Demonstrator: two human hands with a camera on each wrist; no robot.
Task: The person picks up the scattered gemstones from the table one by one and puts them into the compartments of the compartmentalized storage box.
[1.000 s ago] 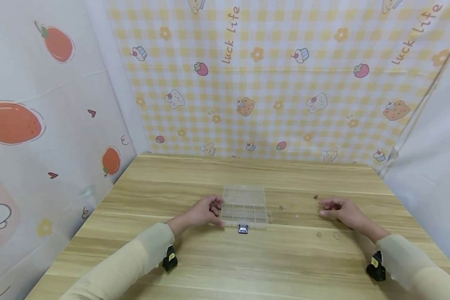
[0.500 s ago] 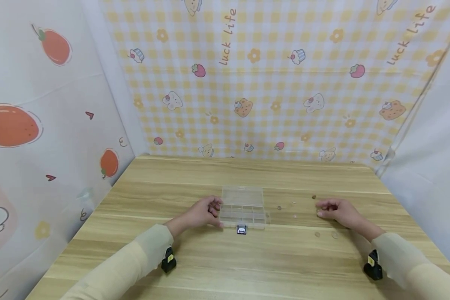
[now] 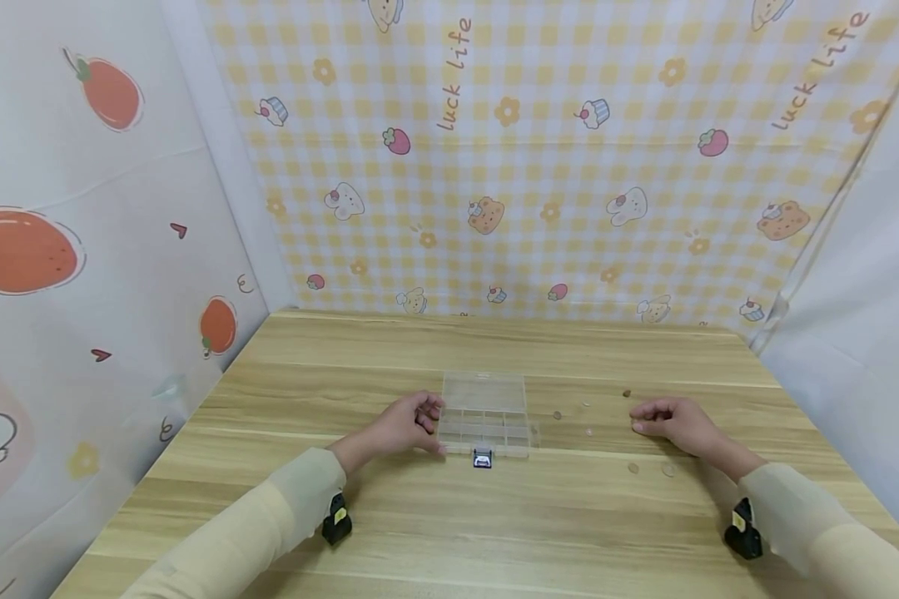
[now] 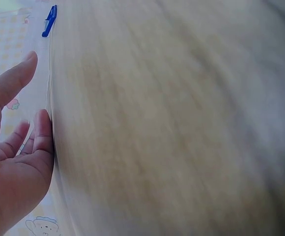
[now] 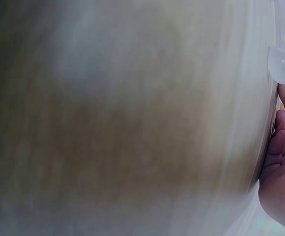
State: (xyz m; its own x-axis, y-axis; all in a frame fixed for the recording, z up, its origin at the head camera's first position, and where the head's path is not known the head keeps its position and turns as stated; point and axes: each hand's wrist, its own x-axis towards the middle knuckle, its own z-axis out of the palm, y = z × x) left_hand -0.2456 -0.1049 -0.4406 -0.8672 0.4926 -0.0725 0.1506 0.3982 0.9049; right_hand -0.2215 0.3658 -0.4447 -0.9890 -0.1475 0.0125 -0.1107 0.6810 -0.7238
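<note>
A clear plastic compartment box [image 3: 484, 428] stands on the wooden table with its lid [image 3: 484, 391] raised at the back and a dark-edged latch [image 3: 483, 458] at its front. My left hand [image 3: 408, 424] rests at the box's left side, thumb by the front corner and fingers by the side wall. In the left wrist view its thumb [image 4: 17, 78] is stretched out. My right hand [image 3: 677, 424] lies on the table to the right, fingers loosely bent, thumb and index fingertips a little apart. A small brown piece [image 3: 627, 393] lies just beyond them. A translucent disc [image 5: 280, 66] shows near the thumb in the right wrist view.
Between box and right hand lie a small grey-brown piece [image 3: 557, 415] and pale bits, one a pinkish piece [image 3: 588, 432]. Nearer the front are two flat round pieces, a tan one [image 3: 633, 468] and a clear one [image 3: 668, 470]. Patterned cloth [image 3: 494, 166] hangs behind the table.
The head view has shifted slightly. Both hands, the box and the small pieces keep nearly the same places.
</note>
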